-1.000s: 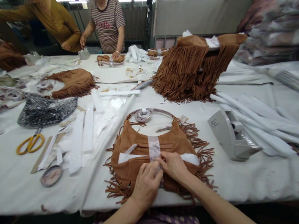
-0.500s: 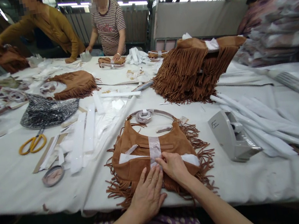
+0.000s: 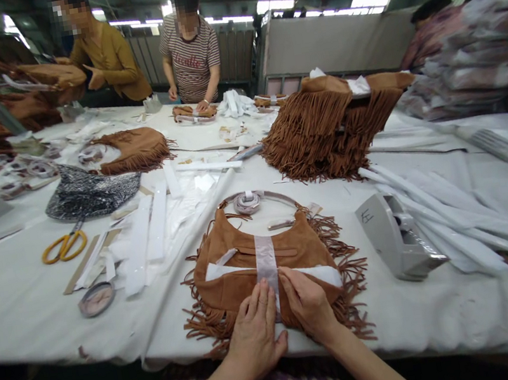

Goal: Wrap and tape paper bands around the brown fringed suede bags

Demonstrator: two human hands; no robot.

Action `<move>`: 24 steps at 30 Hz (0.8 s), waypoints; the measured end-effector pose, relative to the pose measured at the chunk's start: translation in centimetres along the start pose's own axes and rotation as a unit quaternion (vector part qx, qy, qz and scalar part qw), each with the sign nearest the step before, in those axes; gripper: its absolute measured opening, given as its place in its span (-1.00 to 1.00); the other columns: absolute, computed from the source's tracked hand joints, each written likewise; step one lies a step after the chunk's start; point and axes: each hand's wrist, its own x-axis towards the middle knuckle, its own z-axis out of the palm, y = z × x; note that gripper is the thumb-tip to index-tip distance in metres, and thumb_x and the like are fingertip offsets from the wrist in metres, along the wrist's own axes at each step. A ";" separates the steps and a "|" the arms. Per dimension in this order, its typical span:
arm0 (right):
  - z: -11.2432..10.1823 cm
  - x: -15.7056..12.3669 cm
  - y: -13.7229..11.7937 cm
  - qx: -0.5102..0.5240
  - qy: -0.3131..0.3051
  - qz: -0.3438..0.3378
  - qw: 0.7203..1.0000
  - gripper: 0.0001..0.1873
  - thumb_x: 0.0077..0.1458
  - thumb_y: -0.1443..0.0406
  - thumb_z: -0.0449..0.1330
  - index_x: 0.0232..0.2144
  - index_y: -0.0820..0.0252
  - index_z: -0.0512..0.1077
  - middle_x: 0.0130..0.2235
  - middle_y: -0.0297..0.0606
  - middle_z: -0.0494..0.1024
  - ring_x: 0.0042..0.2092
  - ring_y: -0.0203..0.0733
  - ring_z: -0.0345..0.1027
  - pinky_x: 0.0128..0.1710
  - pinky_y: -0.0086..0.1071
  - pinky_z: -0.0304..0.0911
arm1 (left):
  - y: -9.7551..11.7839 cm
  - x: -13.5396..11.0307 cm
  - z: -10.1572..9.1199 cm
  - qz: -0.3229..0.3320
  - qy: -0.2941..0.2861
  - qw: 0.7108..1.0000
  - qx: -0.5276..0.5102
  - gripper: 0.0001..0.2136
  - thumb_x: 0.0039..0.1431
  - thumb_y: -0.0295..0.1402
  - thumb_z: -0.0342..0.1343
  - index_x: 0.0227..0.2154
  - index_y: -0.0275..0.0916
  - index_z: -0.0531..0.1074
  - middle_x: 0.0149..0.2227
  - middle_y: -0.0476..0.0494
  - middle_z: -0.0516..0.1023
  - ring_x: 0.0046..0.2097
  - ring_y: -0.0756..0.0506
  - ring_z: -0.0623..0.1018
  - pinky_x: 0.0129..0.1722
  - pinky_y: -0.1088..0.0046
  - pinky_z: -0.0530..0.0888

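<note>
touches one brown bag [image 3: 240, 284] with flat left hand [image 3: 253, 330] and narrowly curled right hand [image 3: 310, 302], partly hiding one strip [image 3: 265, 254]; works between one dispenser [image 3: 397, 236] and one scissors pair [image 3: 66, 246].

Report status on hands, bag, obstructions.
Left hand flat across bag and band. Right hand curled beside band, touching bag. Bag flat, band across middle. Dispenser to right, not blocking.

head-worn view, facing forward and down, worktable [image 3: 21, 301] close
</note>
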 end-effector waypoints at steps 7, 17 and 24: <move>0.0 -0.4 -0.6 -0.128 -0.195 -0.149 0.961 -0.47 0.25 0.17 0.00 0.21 0.24 0.14 0.22 -0.08 0.23 0.26 -0.06 0.03 0.25 0.00 -0.06 | 0.5 -0.2 0.3 -0.016 -0.009 1.000 -0.003 -0.36 0.17 -0.03 -0.05 0.18 -0.43 0.19 0.27 -0.45 0.11 0.29 -0.32 0.11 0.20 0.14 0.12; 1.3 0.5 -0.8 -0.154 -0.216 -0.073 0.961 -0.39 0.25 0.08 -0.03 0.25 0.21 0.06 0.27 -0.12 0.13 0.29 -0.06 -0.05 0.25 0.02 -0.13 | 0.4 -0.1 1.0 -0.014 -0.034 0.999 -0.013 -0.11 -0.03 0.21 0.03 0.24 -0.33 0.08 0.30 -0.45 0.03 0.30 -0.38 0.05 0.18 0.05 0.11; -4.6 1.0 2.2 -0.030 -0.010 0.035 0.999 -0.63 0.27 0.19 -0.07 -0.02 0.17 0.42 -0.01 -0.13 0.50 0.03 -0.13 0.34 0.13 -0.15 0.13 | 1.1 -0.5 0.3 -0.008 0.002 1.000 0.026 -0.04 -0.10 0.17 0.13 0.27 -0.33 0.02 0.31 -0.46 -0.01 0.30 -0.37 0.08 0.15 0.12 0.16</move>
